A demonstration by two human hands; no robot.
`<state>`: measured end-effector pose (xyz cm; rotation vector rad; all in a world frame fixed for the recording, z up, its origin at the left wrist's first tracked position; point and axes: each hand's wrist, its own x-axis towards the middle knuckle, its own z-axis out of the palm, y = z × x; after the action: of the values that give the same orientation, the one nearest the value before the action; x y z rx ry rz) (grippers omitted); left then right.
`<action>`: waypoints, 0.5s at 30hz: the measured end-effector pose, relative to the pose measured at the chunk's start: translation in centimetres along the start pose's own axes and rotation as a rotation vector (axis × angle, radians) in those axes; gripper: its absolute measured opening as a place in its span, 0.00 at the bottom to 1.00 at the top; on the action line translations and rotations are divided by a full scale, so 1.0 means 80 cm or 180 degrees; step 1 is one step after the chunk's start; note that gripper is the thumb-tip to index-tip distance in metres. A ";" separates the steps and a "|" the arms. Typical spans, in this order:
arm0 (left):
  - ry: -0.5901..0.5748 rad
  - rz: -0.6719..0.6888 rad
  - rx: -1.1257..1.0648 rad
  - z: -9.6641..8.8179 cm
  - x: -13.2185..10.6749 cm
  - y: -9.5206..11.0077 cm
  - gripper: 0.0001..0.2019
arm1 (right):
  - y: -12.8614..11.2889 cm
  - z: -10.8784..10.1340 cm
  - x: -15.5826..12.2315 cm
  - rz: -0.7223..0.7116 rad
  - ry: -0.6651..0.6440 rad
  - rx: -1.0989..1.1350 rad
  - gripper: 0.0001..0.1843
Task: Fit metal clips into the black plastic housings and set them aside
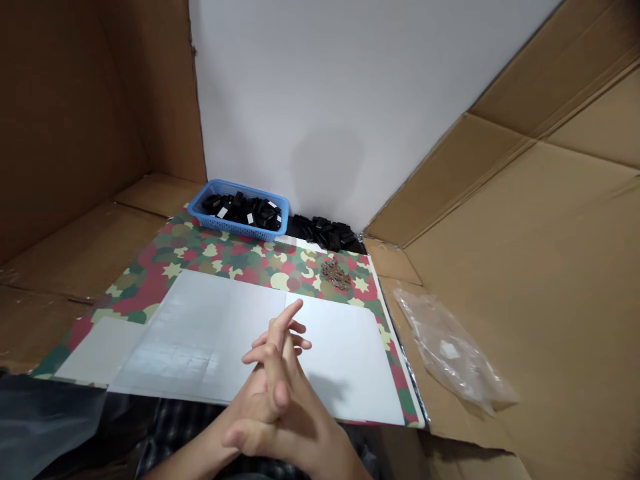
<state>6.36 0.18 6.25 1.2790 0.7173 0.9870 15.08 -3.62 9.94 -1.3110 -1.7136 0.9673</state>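
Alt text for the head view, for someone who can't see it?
A person's bare hands, fingers loosely interlaced, over a white sheet on a camouflage-patterned mat. Beyond: a blue plastic basket of black pieces, more loose black pieces, small brownish bits; right: clear plastic bag.

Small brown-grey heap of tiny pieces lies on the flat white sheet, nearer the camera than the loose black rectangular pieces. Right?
Not quite: the head view shows the small brown-grey heap on the camouflage-patterned mat, beyond the flat white sheet, though nearer than the loose black rectangular pieces.
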 end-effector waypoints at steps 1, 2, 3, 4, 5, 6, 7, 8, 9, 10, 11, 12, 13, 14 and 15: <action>-0.0010 0.0038 0.0008 -0.001 0.001 -0.003 0.47 | -0.002 -0.001 0.000 0.0050 -0.0080 0.0126 0.31; -0.0011 0.0072 0.0037 -0.002 0.002 -0.007 0.45 | -0.003 -0.002 0.001 0.0111 -0.0109 0.0199 0.32; -0.0007 0.0089 0.0085 -0.004 0.002 -0.010 0.44 | -0.005 -0.002 0.001 0.0183 -0.0096 0.0205 0.32; -0.0022 0.0075 0.0132 -0.005 0.002 -0.012 0.43 | -0.006 -0.003 0.002 0.0256 -0.0080 0.0182 0.32; -0.0026 0.0050 0.0163 -0.006 0.002 -0.013 0.43 | -0.006 -0.002 0.003 0.0344 -0.0067 0.0157 0.31; -0.0045 0.0022 0.0181 -0.007 0.001 -0.013 0.43 | -0.006 -0.001 0.004 0.0388 -0.0036 0.0136 0.31; -0.0058 0.0025 0.0191 -0.008 0.001 -0.012 0.44 | -0.005 0.000 0.006 0.0398 -0.0022 0.0116 0.32; -0.0046 0.0058 0.0190 -0.008 0.001 -0.010 0.45 | -0.002 0.003 0.007 0.0380 -0.0038 0.0089 0.32; -0.0016 0.0105 0.0184 -0.008 0.001 -0.008 0.46 | 0.001 0.007 0.007 0.0331 -0.0064 0.0052 0.33; 0.0019 0.0154 0.0181 -0.008 0.001 -0.005 0.46 | 0.005 0.011 0.007 0.0240 -0.0051 -0.0002 0.35; 0.0041 0.0185 0.0186 -0.007 0.002 -0.003 0.46 | 0.010 0.017 0.007 0.0136 -0.0005 -0.0081 0.37; 0.0052 0.0195 0.0197 -0.007 0.003 -0.003 0.46 | 0.015 0.022 0.007 0.0013 0.0091 -0.0177 0.40; 0.0080 0.0199 0.0224 -0.006 0.004 -0.003 0.45 | 0.020 0.028 0.006 -0.0109 0.0200 -0.0287 0.42; 0.0125 0.0213 0.0279 -0.005 0.006 -0.005 0.44 | 0.024 0.033 0.006 -0.0236 0.0324 -0.0406 0.43; 0.0208 0.0260 0.0362 -0.005 0.008 -0.009 0.44 | 0.029 0.038 0.006 -0.0355 0.0440 -0.0525 0.43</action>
<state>6.39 0.93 5.55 1.3892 0.7862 1.0709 13.22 -3.11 6.62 -1.3384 -1.7681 0.6679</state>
